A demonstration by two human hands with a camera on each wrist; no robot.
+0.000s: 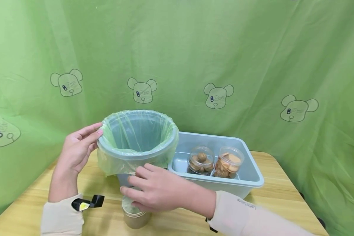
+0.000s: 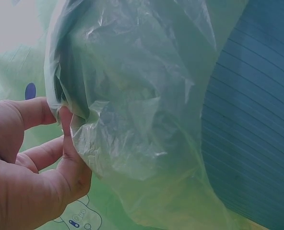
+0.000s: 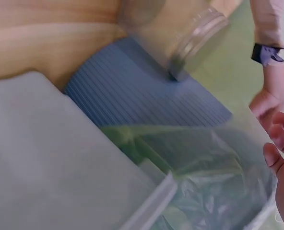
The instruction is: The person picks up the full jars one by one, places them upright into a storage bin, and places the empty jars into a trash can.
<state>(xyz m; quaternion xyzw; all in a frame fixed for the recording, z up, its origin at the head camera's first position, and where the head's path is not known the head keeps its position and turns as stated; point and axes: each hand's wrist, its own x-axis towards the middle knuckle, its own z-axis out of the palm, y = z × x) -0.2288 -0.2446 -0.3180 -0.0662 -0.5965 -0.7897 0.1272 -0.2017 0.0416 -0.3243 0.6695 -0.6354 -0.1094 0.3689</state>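
A light-blue bin point(image 1: 138, 154) lined with a thin green plastic bag point(image 2: 137, 110) stands on the table, the bag folded down over its rim. At the left side of that rim, my left hand point(image 1: 76, 147) pinches the bag-covered edge between thumb and fingers. My right hand point(image 1: 162, 188) hovers in front of the bin with loosely bent fingers, and nothing shows in it. Below those fingers stands a round jar point(image 1: 135, 218) with a pale green top, partly covered by the hand. The right wrist view shows the jar point(image 3: 180, 43) blurred, apart from the right fingers point(image 3: 281, 136).
Right of the bin sits a light-blue rectangular tub point(image 1: 253, 170). It holds two clear jars, one with brown nut-like pieces point(image 1: 201, 160) and one with orange-tan pieces point(image 1: 228, 162). A green curtain point(image 1: 177, 49) hangs behind the wooden table point(image 1: 271, 203).
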